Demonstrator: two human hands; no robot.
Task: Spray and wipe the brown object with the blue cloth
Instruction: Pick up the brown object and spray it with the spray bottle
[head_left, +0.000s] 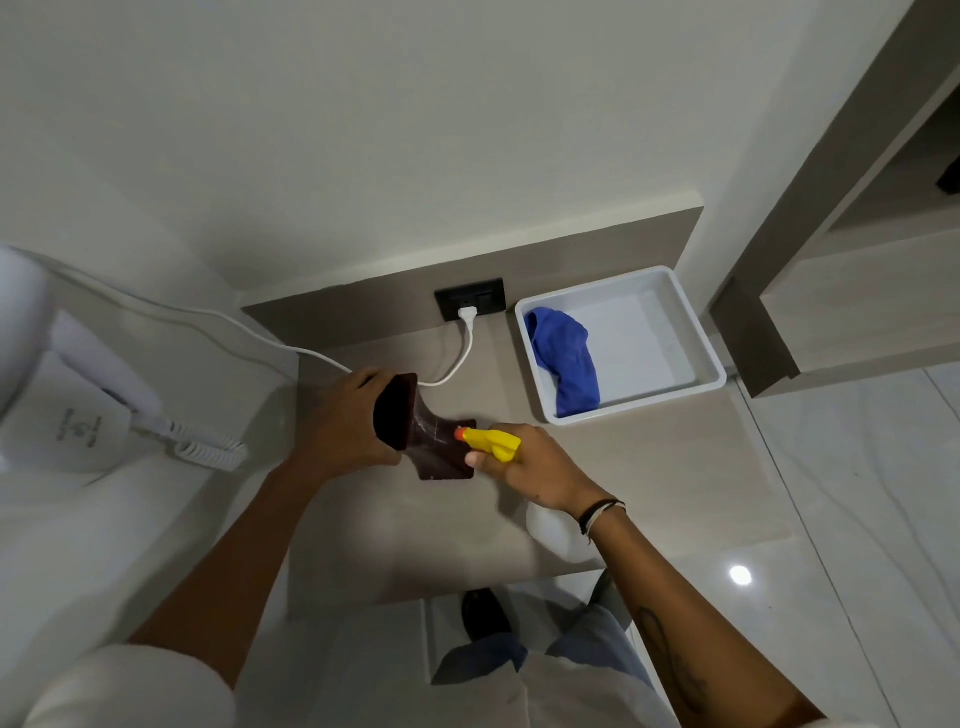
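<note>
You are spraying: your left hand (343, 421) is gripping the brown object (421, 434) at centre frame, your right hand (530, 467) squeezing the spray bottle (491, 442). Next, fetch the blue cloth (566, 356) from the tray (696, 332).

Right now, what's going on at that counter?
A person is spraying the brown object. The left hand holds it up over the counter, and the right hand grips a spray bottle, its nozzle right at the object. The blue cloth lies unused in the white tray. Wiping hasn't begun.
</note>
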